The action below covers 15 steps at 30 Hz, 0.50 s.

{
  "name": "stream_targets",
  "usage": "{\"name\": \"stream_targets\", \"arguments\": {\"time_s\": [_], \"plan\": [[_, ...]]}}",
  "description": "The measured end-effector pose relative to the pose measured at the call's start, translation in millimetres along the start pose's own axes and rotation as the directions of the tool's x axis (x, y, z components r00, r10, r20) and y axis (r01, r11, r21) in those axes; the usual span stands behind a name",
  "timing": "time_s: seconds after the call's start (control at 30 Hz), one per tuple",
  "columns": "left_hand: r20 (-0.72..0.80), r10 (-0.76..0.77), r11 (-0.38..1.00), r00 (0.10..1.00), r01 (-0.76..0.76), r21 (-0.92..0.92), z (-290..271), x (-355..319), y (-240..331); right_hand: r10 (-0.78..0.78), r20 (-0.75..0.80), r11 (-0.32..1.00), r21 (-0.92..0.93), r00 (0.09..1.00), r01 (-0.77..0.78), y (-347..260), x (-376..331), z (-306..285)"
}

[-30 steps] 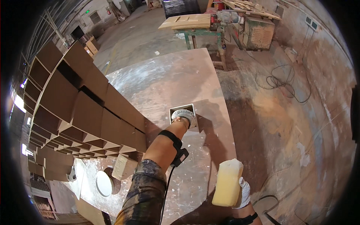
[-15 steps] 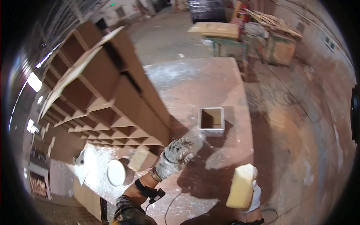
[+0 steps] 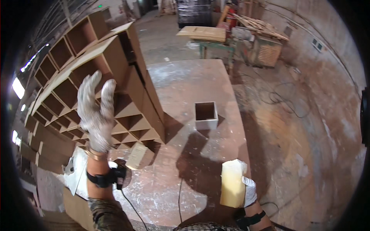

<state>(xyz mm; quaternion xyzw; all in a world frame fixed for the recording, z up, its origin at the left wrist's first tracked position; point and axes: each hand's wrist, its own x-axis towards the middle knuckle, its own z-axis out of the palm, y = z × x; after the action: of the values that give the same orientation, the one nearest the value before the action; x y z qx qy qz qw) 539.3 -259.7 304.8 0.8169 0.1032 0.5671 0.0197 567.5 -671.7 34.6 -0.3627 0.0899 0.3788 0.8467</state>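
My left hand (image 3: 96,115), in a whitish glove, is raised with its fingers apart and holds nothing. Behind it rises a tall stack of brown open-fronted boxes (image 3: 144,106); whether the fingers touch a box I cannot tell. At the lower right, my gloved right hand (image 3: 249,191) is closed around the side of a pale yellow, foam-like block (image 3: 232,184) with a whiter upper end. A small open box (image 3: 207,123) with pale outer walls and a brown inside stands on the reddish table (image 3: 200,82). By the foot of the stack sits a tan block (image 3: 139,156).
White sheet-like material (image 3: 79,169) lies at the left. Dark cords (image 3: 180,200) run over the table's near part. Beyond the far edge stand a green-legged bench (image 3: 216,48) with boards and a crate-like unit (image 3: 266,52) topped with wood strips. A cable (image 3: 285,102) coils on the right floor.
My left hand has swung left and up from the table to the box stack, its fingers spreading. My right hand still grips the yellow block. The view has shifted.
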Motion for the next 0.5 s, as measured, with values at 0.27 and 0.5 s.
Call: {"name": "stream_targets", "arguments": {"time_s": [0.27, 0.5], "plan": [[0.46, -0.247, 0.969, 0.853, 0.229, 0.095, 40.4, 51.9, -7.8, -0.086, -0.018, 0.981, 0.171, 0.996, 0.088, 3.2, -66.4, 16.6], [0.288, -0.259, 0.891, 0.922, 0.343, -0.298, 35.8, 48.4, -25.2, -0.03, -0.109, 0.985, 0.166, 0.994, 0.048, 31.0, -85.3, 36.3]]}}
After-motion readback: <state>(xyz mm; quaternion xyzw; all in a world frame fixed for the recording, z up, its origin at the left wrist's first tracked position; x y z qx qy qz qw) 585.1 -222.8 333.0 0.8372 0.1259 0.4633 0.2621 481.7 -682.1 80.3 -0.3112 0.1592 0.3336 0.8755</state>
